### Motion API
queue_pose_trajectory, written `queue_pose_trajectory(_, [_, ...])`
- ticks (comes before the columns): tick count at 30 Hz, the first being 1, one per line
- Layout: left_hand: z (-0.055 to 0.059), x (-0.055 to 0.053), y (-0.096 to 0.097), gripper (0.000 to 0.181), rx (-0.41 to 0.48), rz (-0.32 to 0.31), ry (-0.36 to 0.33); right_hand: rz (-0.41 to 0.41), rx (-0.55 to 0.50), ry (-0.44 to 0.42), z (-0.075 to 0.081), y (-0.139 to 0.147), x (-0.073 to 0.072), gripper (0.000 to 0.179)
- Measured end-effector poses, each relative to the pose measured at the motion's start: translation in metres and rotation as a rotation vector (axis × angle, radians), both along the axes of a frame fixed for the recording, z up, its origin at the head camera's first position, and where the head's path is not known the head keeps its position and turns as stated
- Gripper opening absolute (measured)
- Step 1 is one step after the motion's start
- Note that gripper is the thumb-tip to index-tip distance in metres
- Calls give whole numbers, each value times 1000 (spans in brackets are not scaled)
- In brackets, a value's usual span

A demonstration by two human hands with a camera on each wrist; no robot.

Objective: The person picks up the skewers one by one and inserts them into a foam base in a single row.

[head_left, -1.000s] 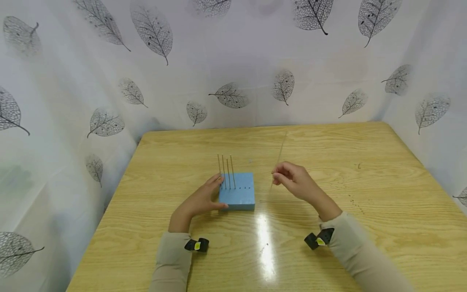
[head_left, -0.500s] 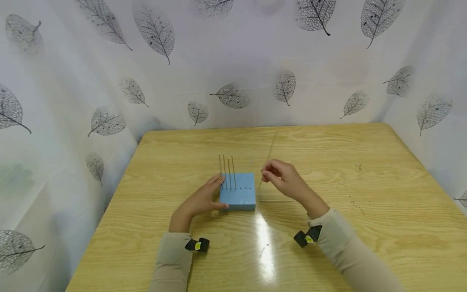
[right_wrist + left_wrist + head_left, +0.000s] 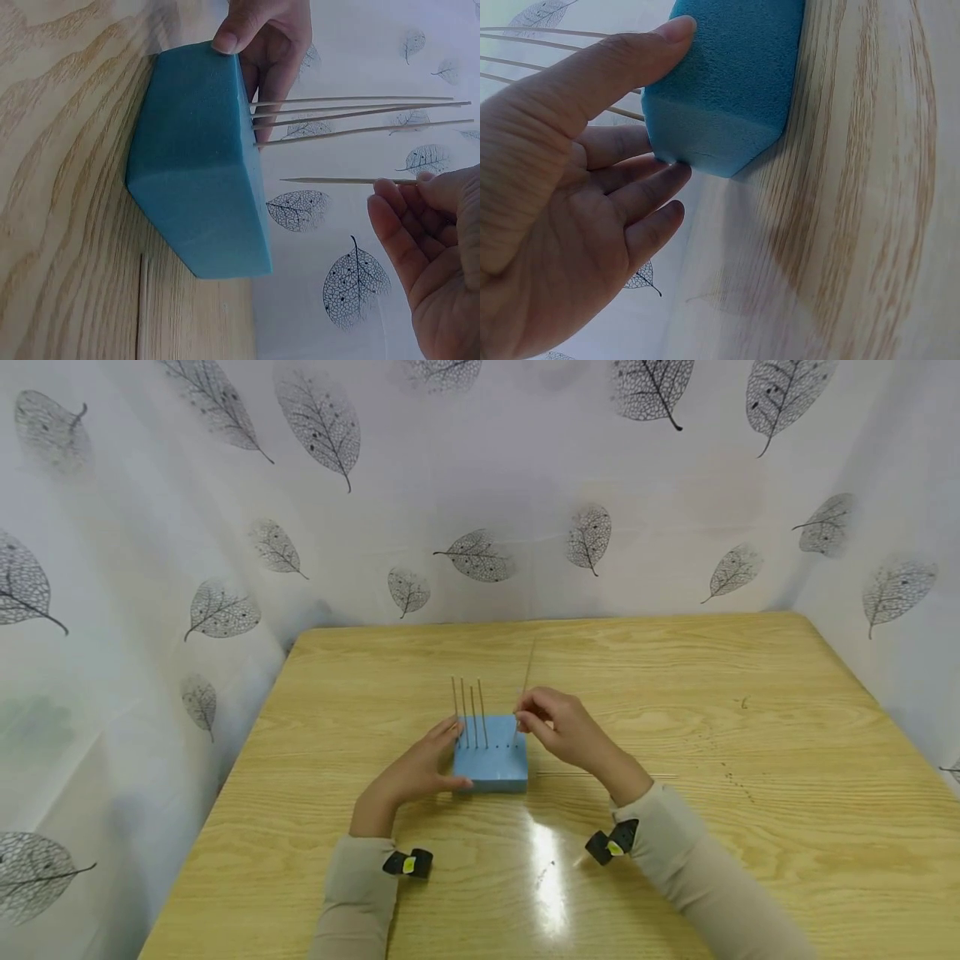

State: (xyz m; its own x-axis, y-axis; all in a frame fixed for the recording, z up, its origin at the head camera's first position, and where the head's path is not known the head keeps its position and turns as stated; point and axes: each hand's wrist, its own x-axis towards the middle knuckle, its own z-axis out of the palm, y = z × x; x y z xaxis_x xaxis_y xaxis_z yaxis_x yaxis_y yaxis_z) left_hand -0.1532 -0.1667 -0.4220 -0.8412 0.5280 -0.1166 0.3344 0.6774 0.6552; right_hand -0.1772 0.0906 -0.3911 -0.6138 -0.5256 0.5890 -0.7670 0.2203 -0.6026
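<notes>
A blue foam block point(image 3: 491, 770) rests on the table with a row of small holes across its top. Several thin wooden skewers point(image 3: 482, 710) stand upright in the row's left part. My left hand point(image 3: 412, 768) holds the block at its left side, thumb point(image 3: 676, 31) on the front face and fingers around the left corner. My right hand point(image 3: 558, 724) pinches another skewer point(image 3: 330, 180) between thumb and fingertips. In the right wrist view its sharpened tip points at the block's top, a small gap away. From the head it overlaps the row's right end, its upper part leaning slightly right.
More skewers point(image 3: 600, 774) lie flat on the wooden table point(image 3: 420, 910), right of the block and partly beneath the right forearm. A white curtain point(image 3: 517, 460) printed with leaves hangs behind the table and along both sides. Small dark marks dot the tabletop at right.
My right hand has moved left with the skewer, from beside the block to over its right part. The skewer stands more upright. My left hand and the block have stayed put.
</notes>
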Motion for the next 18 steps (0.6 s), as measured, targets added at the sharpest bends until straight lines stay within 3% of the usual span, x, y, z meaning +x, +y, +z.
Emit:
queue_pose_trajectory(14, [0,-1,-2,93,18,-15,30,3,35,21,-2,-15,-2,2])
queue_pose_trajectory(18, [1,-1,-1,93,23,-12,5,-10,42,25,-2,-18,-3,4])
